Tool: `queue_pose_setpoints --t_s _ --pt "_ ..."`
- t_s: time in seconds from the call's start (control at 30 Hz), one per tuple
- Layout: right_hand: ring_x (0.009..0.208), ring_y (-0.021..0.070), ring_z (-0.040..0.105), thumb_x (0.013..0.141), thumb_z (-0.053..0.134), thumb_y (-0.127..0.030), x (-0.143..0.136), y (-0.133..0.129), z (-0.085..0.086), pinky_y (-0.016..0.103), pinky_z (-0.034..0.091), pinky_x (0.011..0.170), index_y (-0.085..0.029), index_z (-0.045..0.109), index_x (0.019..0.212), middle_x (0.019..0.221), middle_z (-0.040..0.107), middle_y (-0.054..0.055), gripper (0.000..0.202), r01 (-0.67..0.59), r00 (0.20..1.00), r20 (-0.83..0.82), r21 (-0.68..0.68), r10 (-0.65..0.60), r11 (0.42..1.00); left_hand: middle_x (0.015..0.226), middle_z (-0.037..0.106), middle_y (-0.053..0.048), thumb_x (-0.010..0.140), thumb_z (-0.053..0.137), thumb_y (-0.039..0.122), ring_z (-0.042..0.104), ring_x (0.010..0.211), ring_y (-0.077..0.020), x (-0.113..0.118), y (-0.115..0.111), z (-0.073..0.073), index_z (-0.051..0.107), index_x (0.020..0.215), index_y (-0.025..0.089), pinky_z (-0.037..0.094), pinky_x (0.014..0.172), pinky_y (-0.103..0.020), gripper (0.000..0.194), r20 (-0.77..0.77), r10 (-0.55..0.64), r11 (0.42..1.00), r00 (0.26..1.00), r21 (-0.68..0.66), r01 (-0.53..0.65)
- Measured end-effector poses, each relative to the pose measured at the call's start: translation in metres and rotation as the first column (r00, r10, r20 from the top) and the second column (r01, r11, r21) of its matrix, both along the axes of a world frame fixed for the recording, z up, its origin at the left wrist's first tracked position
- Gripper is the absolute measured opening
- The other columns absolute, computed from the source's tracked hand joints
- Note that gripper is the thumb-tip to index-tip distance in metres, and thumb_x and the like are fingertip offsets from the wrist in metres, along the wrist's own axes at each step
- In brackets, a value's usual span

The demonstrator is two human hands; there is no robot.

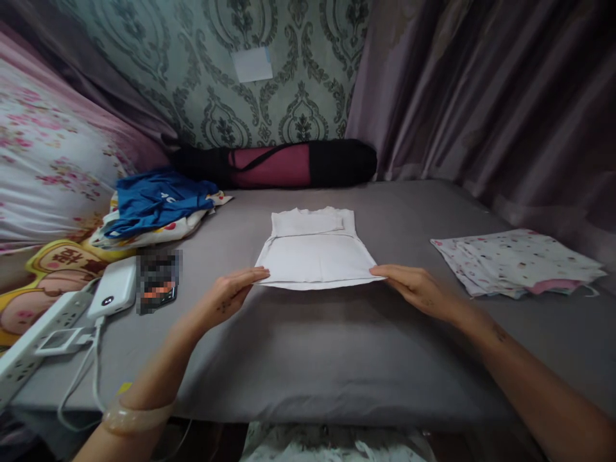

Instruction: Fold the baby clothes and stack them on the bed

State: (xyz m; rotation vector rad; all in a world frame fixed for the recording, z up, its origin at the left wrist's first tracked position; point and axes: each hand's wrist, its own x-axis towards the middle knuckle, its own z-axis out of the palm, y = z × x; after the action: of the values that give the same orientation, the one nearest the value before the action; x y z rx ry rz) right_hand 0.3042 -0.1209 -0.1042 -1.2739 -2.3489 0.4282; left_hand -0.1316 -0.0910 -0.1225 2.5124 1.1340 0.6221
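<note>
A white garment [315, 253] lies in the middle of the grey-covered surface, with its sleeves folded across its upper part. Its near hem is slightly lifted. At the left corner of that hem, my left hand [235, 287] is closed on the cloth, fingers pointing inward. My right hand [409, 287] pinches the opposite corner the same way. Thumbs are mostly hidden beneath the fabric. A pale bangle [137, 417] circles my left wrist area.
Folded patterned cloths [524, 260] lie at the right. On the left are a blue garment [161, 199], a phone [161, 282], a white power bank [114, 285] and a power strip [41, 343] with cables. A black and maroon bag [279, 165] lies along the wall.
</note>
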Motion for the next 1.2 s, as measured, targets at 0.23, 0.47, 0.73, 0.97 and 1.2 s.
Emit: queue_pose_setpoints --t_s 0.23,0.47,0.73,0.97,1.2 --pt "0.108 0.0221 0.065 0.095 0.04 -0.023 0.006 -0.022 0.014 0.036 0.052 0.094 -0.026 0.065 0.12 0.118 0.069 0.004 0.036 -0.04 0.998 0.046 -0.051 0.043 0.998 0.12 0.068 -0.004 0.096 0.038 0.024 0.064 0.11 -0.016 0.0 -0.021 0.019 0.061 0.123 0.025 0.049 0.098 -0.027 0.036 -0.038 -0.056 0.992 0.998 -0.116 0.052" --pt "0.101 0.0227 0.066 0.096 0.038 -0.032 -0.002 0.001 0.013 0.035 0.053 0.087 -0.026 0.067 0.112 0.11 0.071 0.005 0.034 0.07 0.997 -0.027 -0.064 -0.072 0.995 0.078 0.067 0.0 0.091 0.048 0.038 0.059 0.068 -0.0119 0.017 0.002 0.017 0.065 0.102 0.019 0.045 0.061 -0.02 0.028 0.142 0.281 0.948 0.949 -0.195 -0.251" --pt "0.086 0.0218 0.066 0.086 0.045 -0.025 -0.033 0.088 -0.011 0.033 0.051 0.078 -0.016 0.066 0.109 0.099 0.072 0.009 0.032 0.527 0.823 -0.212 -0.061 -0.527 0.847 0.066 0.058 0.0 0.083 0.045 0.025 0.052 0.065 -0.0145 0.066 0.079 0.002 0.064 0.084 0.017 0.038 0.059 -0.023 0.02 0.241 0.68 0.732 0.692 -0.173 -0.659" --pt "0.1 0.0253 0.062 0.094 0.035 -0.024 -0.06 0.139 -0.025 0.033 0.046 0.083 -0.013 0.056 0.121 0.113 0.067 0.016 0.035 0.705 0.709 0.012 -0.03 -0.705 0.709 0.097 0.067 -0.011 0.089 0.036 0.017 0.061 0.092 -0.022 0.094 0.122 -0.016 0.06 0.102 0.016 0.043 0.079 -0.03 0.027 0.135 0.75 0.66 0.647 -0.084 -0.747" --pt "0.092 0.0253 0.064 0.101 0.023 -0.027 -0.064 0.153 -0.034 0.033 0.044 0.076 -0.015 0.047 0.123 0.11 0.066 0.017 0.034 0.669 0.713 0.217 0.071 -0.666 0.74 0.103 0.064 -0.013 0.094 0.032 0.018 0.06 0.096 -0.0239 0.097 0.14 -0.029 0.055 0.112 0.018 0.044 0.079 -0.032 0.029 0.07 0.746 0.662 0.662 0.022 -0.749"
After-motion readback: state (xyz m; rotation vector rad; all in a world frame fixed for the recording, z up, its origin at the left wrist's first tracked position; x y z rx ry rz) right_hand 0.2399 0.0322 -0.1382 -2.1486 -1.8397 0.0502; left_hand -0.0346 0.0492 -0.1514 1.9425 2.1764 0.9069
